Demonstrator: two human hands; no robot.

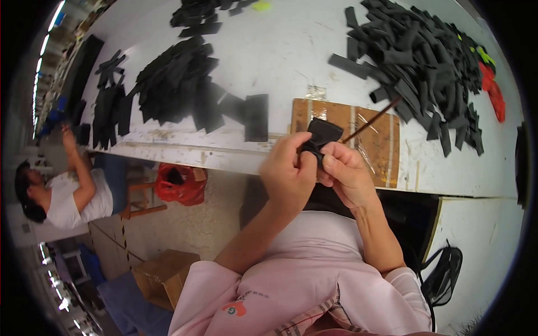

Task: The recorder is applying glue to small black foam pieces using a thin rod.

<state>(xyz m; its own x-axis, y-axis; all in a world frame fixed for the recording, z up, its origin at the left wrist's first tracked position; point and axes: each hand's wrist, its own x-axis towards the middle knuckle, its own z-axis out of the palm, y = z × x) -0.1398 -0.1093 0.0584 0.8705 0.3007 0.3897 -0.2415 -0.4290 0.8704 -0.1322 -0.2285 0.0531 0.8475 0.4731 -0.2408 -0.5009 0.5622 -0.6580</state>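
Both my hands meet above the front edge of the white table, in front of my body. Pinched between them is a small black fabric piece (326, 131), its flat end sticking up past the fingers. My left hand (288, 171) grips it from the left, fingers curled. From the right, my right hand (346, 171) pinches its lower part between thumb and fingers. Behind the hands a brown cardboard piece (384, 157) with strips of clear tape lies on the table. A thin dark stick (372, 120) slants over it; its lower end is hidden near my right hand.
A big heap of black fabric tubes (414, 61) covers the table's right side. Flat black pieces (179, 81) are piled on the left. Red plastic (493, 92) lies far right. Below left are a red bag (182, 185), a stool and an open carton (165, 274); a person (78, 193) sits at the left.
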